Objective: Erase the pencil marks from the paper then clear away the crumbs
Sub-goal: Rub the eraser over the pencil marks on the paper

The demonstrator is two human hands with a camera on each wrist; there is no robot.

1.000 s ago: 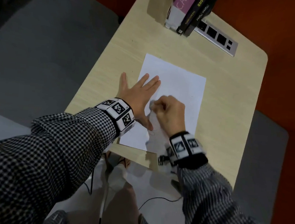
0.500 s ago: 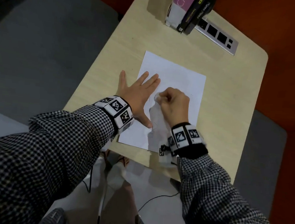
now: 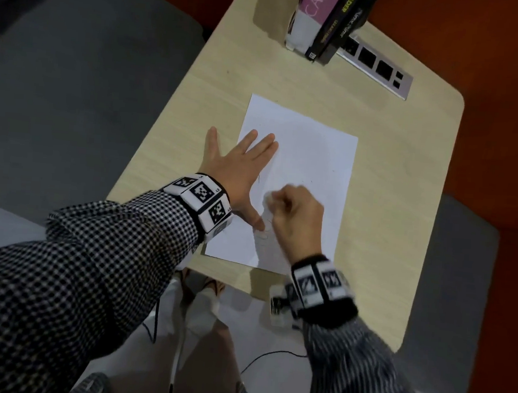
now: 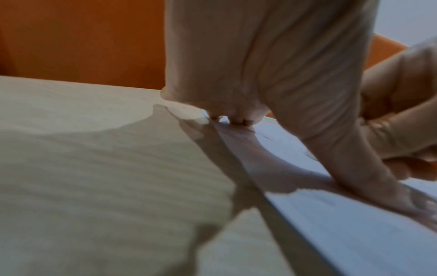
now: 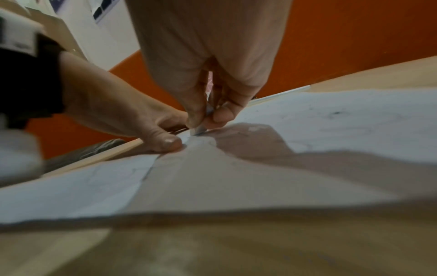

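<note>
A white sheet of paper (image 3: pixel 310 157) lies on the pale wooden table (image 3: pixel 392 182), with faint pencil marks (image 3: pixel 258 179) near its left side. My left hand (image 3: pixel 238 166) lies flat with fingers spread, pressing the paper's left edge, thumb (image 5: pixel 165 142) down on the sheet. My right hand (image 3: pixel 293 211) pinches a small white eraser (image 5: pixel 197 130) with its tip on the paper beside the left thumb. In the left wrist view the paper (image 4: pixel 354 214) runs under the left hand's fingertips (image 4: pixel 236 121). Small dark specks show on the paper (image 5: pixel 335 113) to the right.
Several books (image 3: pixel 324 18) stand at the table's far edge, next to a grey power strip (image 3: pixel 379 69). Grey floor (image 3: pixel 75 73) lies left of the table, orange floor on the right. A black cable (image 3: pixel 270 355) hangs below the near edge.
My right hand with the eraser went up the sheet, then came back toward me beside the left thumb. The left hand has stayed flat on the paper.
</note>
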